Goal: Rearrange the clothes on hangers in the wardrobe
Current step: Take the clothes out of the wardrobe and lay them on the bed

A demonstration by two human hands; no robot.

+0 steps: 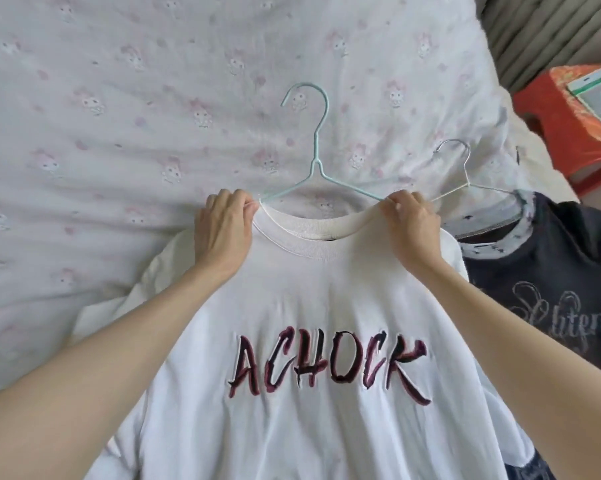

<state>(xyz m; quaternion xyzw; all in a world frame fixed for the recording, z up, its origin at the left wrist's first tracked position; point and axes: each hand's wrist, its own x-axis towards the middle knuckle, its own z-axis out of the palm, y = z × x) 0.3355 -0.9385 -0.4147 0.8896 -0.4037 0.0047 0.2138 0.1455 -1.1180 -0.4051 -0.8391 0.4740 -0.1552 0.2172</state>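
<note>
Between our hands lies the white T-shirt (313, 306) on the bed sheet (101, 98), its collar pinched at either side by our left hand (223, 226) and right hand (411, 225). Just beyond our fingers the pale blue hanger (314, 157) pokes from the neckline, and past our right hand we see a dark shirt (541, 268) on a white hanger (465, 174).

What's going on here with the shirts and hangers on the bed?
A person is fitting a white T-shirt with dark red "ACHOCK" lettering onto a light blue wire hanger, both lying on a white bedspread with a pale pink print. The left hand and right hand each pinch the collar at the hanger's shoulders. The hook sticks out above the neckline. To the right lies a dark navy shirt on a white wire hanger.
</note>
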